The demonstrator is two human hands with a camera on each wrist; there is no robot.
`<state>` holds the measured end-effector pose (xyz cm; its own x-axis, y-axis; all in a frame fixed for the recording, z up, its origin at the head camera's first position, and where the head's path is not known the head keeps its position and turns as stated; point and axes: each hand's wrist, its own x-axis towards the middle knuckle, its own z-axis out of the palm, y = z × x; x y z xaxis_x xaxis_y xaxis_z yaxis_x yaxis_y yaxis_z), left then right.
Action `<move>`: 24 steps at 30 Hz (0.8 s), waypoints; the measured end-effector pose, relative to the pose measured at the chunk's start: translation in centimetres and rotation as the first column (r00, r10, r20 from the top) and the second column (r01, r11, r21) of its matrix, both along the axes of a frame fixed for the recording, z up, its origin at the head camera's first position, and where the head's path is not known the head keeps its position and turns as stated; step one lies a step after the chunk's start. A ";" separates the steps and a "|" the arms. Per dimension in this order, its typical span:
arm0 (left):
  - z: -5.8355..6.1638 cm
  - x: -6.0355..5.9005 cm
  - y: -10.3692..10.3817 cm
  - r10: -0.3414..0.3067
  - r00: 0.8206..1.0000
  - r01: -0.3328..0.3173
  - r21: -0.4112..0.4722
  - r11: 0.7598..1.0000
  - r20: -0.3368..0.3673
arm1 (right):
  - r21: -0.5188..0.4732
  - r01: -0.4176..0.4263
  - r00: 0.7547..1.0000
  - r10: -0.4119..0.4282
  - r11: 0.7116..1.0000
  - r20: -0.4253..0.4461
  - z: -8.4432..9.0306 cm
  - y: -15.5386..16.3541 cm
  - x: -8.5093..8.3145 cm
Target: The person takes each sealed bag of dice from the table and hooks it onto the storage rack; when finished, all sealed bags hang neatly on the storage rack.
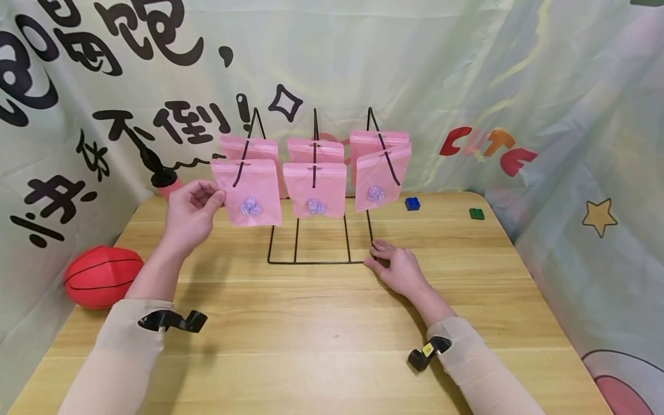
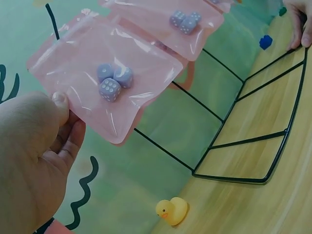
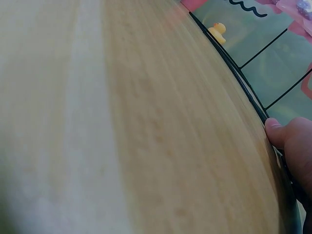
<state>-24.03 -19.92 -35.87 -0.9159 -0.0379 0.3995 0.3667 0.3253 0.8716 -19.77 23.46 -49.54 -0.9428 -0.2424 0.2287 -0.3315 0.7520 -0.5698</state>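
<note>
A black wire rack (image 1: 321, 263) stands on the table with three hooks, and pink zip pouches hang from them in a front and a back row. My left hand (image 1: 192, 213) pinches the left edge of the front left pouch (image 1: 264, 184) between thumb and fingers. Through that pouch's front show pale purple dice (image 2: 109, 90). Beside it hang the front middle pouch (image 1: 298, 190), with dice (image 1: 315, 206) inside, and the front right pouch (image 1: 396, 167), turned at an angle. Down at the rack's front right corner, my right hand (image 1: 396, 268) holds the base wire with thumb and fingers.
A red ball (image 1: 104, 276) lies at the table's left edge. Behind the rack's left side sits a yellow duck (image 2: 173, 210). A blue block (image 1: 412, 203) and a green block (image 1: 476, 214) are at the back right. Printed cloth (image 1: 415, 69) hangs behind the wooden table (image 1: 332, 346).
</note>
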 end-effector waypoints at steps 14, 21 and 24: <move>0.2 -0.8 0.1 0.001 1.000 -0.002 0.020 1.000 0.006 | 0.005 -0.007 1.000 0.007 1.000 0.003 0.0 -0.2 -0.1; 0.2 -0.6 0.3 -0.024 1.000 0.023 0.070 0.997 0.006 | 0.012 -0.032 0.999 0.032 0.999 -0.006 0.3 0.3 -0.2; 0.2 -0.3 0.3 -0.028 1.000 0.028 0.078 0.997 -0.002 | 0.022 -0.044 0.999 0.044 0.999 0.023 0.7 0.7 -0.3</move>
